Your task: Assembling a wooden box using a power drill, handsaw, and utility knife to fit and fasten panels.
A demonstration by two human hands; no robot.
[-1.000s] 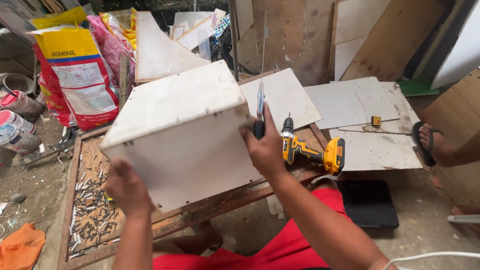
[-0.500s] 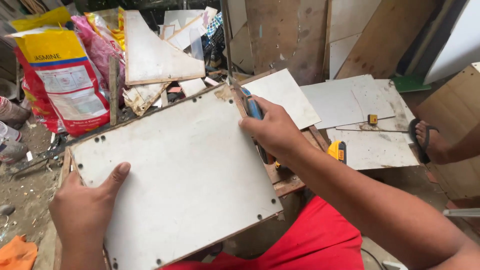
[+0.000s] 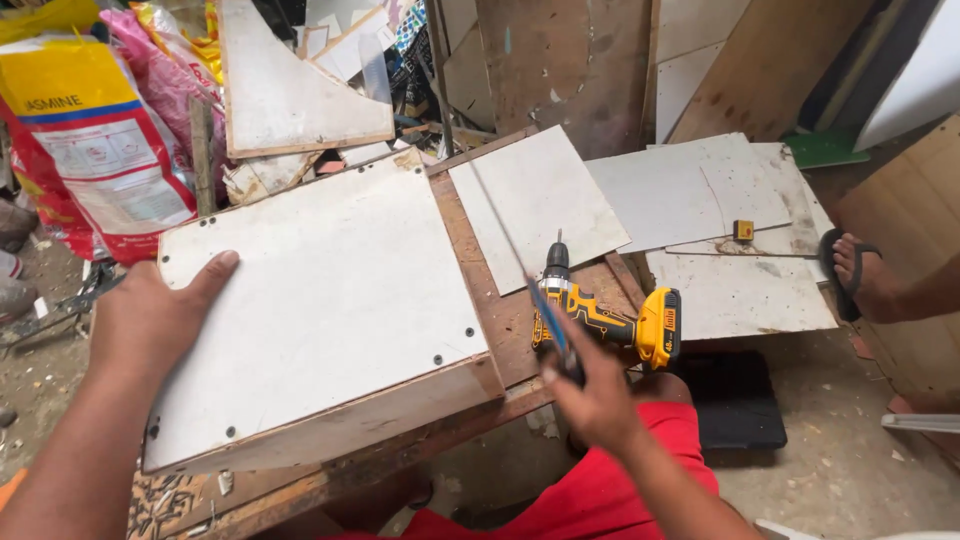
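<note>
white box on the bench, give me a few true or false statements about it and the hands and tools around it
1. The left hand lies flat on the white box. True.
2. The right hand is empty. False: it grips a thin blue-handled tool.
3. The yellow drill lies on the workbench. True.
4. The drill sits on top of the box. False: it lies to the box's right.

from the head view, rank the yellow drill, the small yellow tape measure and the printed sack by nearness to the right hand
1. Yellow drill: just above the right hand.
2. Small yellow tape measure: farther right, on the pale boards.
3. Printed sack: far left, farthest.
</note>
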